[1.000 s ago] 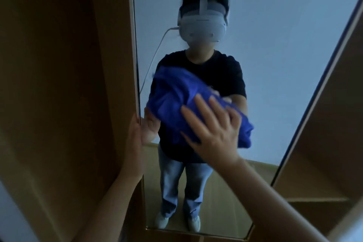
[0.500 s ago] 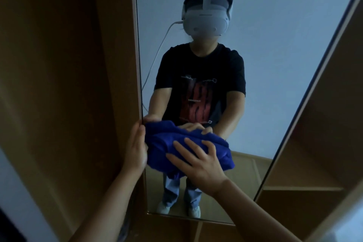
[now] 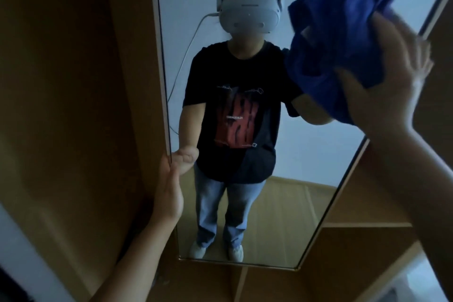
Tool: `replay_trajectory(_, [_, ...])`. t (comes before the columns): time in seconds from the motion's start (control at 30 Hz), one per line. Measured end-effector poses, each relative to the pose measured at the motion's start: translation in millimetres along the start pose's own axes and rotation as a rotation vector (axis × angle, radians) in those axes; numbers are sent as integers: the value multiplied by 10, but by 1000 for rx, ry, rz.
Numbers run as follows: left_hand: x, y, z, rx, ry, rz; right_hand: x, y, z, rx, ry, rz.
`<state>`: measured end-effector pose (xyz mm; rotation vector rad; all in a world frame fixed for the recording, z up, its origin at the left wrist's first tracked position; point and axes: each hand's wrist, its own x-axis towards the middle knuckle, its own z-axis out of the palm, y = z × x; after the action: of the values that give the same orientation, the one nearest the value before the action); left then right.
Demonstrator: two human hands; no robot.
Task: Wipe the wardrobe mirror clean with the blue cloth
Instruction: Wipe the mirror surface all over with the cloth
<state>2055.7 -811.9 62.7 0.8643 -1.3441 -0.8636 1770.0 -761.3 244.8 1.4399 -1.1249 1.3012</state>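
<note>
Right hand [image 3: 382, 86] raised, fingers [image 3: 402, 46] spread; left hand [image 3: 169, 193] lower.

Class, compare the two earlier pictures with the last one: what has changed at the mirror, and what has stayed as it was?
The right hand carried the blue cloth from the mirror's lower left part up to its upper right, near the frame. The left hand stayed on the mirror's left edge, and the cloth stayed bunched under the right hand.
</note>
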Motion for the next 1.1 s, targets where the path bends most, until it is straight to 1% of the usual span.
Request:
replay_trajectory(0.13, [-40,-58,-12,23,-22,-16,-126,25,35,64,31,113])
replay_trajectory(0.27, [-166,-220,-28,41,-10,-54,-504,32,54,133,26,225])
replay_trajectory(0.33, [-133,-331,-77,21,-25,-70,-753,39,57,122,-2,228])
replay_trajectory(0.43, [-70,-397,-110,16,-129,-96,-1104,34,64,105,-39,237])
replay_trajectory(0.47, [-72,-398,-112,21,-134,-85,-1216,25,68,99,-45,250])
replay_trajectory(0.63, [-222,-277,-77,23,-59,-60,-1801,-97,110,59,-116,283])
replay_trajectory(0.73, [-222,-298,-106,-16,-76,-192,-2113,-168,138,33,-178,260])
replay_trajectory(0.8, [-207,-324,-145,-82,-84,-283,-2316,-226,160,18,-226,235])
replay_trajectory(0.9, [-202,-341,-202,-142,-133,-326,-2519,-400,218,-17,-270,238])
replay_trajectory(1.0, [-186,-329,-219,-123,-153,-314,-2516,-685,329,-49,-237,326])
replay_trajectory(1.03, [-186,-315,-220,-131,-156,-313,-2510,-796,374,-48,-230,329])
replay_trajectory(1.1, [-193,-309,-230,-150,-156,-306,-2531,-1017,475,-38,-239,256])
